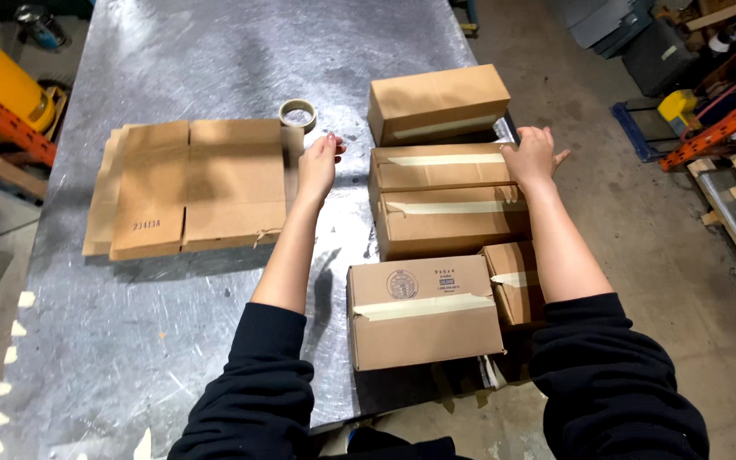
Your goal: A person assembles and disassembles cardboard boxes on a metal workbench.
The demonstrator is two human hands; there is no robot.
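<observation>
Across the middle of the frame, a grey metal table point(215, 77) carries two groups of cardboard: a stack of flattened boxes point(189, 183) at centre left and a cluster of taped-up boxes along the right edge. Left hand point(319, 162) hovers open, fingers loosely spread, just beside the right edge of the flattened boxes and a little below the roll of masking tape point(297, 113), grasping nothing; the roll lies flat within easy reach of both piles, which suits taping. Right hand point(531, 156) lies open with fingers splayed on the upper right corner of the middle sealed box point(449, 200), pressing or steadying it rather than gripping. Another sealed box point(438, 102) sits above it, touching or nearly so, and a printed box point(423, 311) with a smaller one point(514, 281) stands at lower centre, packed tight at the table's edge. Concrete floor point(632, 221) fills the right of the frame.
</observation>
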